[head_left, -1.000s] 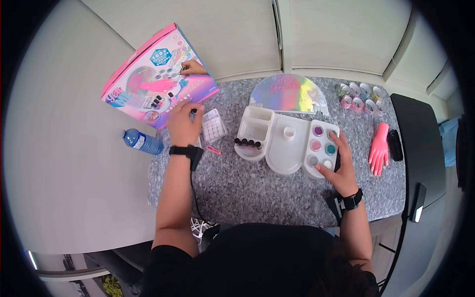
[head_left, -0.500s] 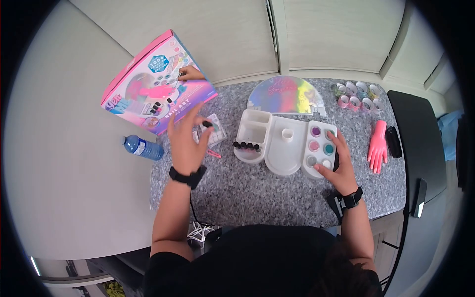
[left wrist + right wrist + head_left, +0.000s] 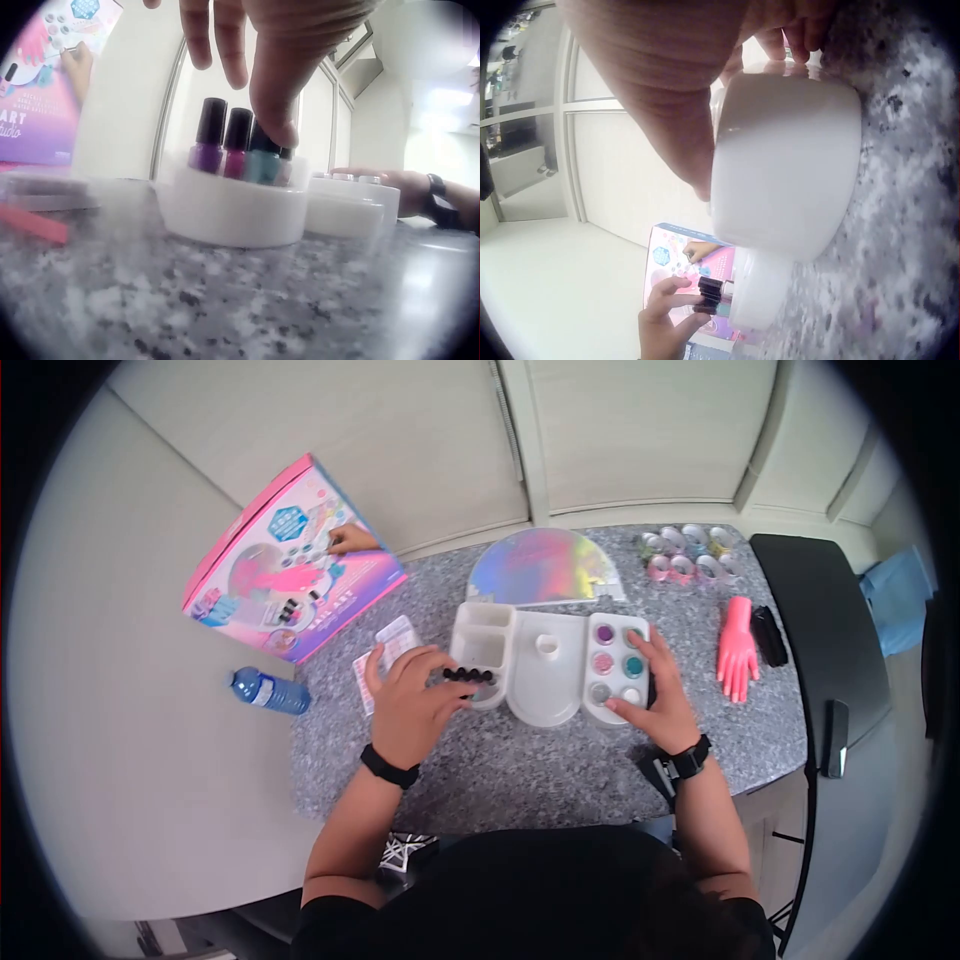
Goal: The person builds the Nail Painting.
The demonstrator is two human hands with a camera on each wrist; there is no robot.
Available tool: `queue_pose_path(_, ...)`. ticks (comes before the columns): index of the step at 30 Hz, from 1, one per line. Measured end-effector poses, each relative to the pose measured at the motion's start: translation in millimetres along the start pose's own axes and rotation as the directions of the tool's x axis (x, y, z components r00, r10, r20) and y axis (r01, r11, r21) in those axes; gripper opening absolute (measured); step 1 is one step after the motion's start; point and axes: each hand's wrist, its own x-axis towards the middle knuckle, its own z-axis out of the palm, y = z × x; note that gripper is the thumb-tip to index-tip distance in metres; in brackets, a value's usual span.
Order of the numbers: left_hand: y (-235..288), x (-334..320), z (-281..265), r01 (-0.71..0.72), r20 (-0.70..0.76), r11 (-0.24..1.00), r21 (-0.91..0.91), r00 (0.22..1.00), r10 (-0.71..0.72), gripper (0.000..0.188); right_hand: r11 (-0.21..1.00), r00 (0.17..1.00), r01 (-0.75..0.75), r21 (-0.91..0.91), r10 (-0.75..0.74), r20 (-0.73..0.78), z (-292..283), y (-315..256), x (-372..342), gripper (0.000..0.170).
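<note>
- The teal bottle (image 3: 262, 166) stands up in the rounded front part of the white tray (image 3: 545, 695), at the tray's left end. The tray wall hides its bottom.
- The left hand (image 3: 408, 705) pinches the teal bottle's black cap between thumb and finger.
- Next to it stand a purple bottle (image 3: 206, 157) and a dark pink bottle (image 3: 234, 163), both with black caps.
- The right hand (image 3: 665, 705) grips the other end of the tray, thumb on the near side and fingers bent over the far side.
- Little round pots (image 3: 633, 666) sit in that end, some purple, pink and teal.
- Behind the tray is a shiny half-round board (image 3: 545, 565).
- A pink plastic hand (image 3: 738, 645) lies on the right, just beside a long black thing (image 3: 769, 636).
- To the left are a big colorful box (image 3: 300, 570) and a blue water bottle (image 3: 275, 692).
- Everything is on a speckled gray table (image 3: 520, 780).
</note>
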Motion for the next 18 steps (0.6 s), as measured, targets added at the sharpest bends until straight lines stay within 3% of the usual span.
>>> queue_pose_path(4, 0.8, 0.5, 5.5, 0.015, 0.0, 1.0, 0.004, 1.0, -0.015, 0.03, 0.998, 0.998, 0.055, -0.005, -0.055, -0.015, 1.0, 0.8, 1.1, 0.101)
queue_pose_path(8, 1.5, -2.4, 6.3, 0.041, -0.032, 0.999, 0.017, 0.999, -0.041, 0.032, 0.999, 0.999, -0.039, 0.009, 0.039, 0.001, -0.3, -11.1, 1.3, 0.102)
queue_pose_path(12, 6.3, -8.4, -2.2, 0.107, -0.053, 0.994, -0.006, 0.993, -0.108, 0.033, 0.986, 0.998, 0.049, -0.162, -0.056, -0.04, -27.3, -17.6, 19.5, 0.104)
queue_pose_path(16, 14.0, -22.3, -16.0, 0.121, -0.055, 0.99, -0.075, 0.991, -0.125, 0.036, 0.982, 0.993, -0.011, 0.188, 0.033, -0.117, -73.8, -12.5, 81.0, 0.085)
queue_pose_path(18, 21.2, -29.3, -20.6, 0.117, -0.085, 0.989, -0.087, 0.988, -0.125, 0.029, 0.99, 0.984, -0.128, -0.059, 0.12, -0.129, -89.6, -28.0, 116.5, 0.078)
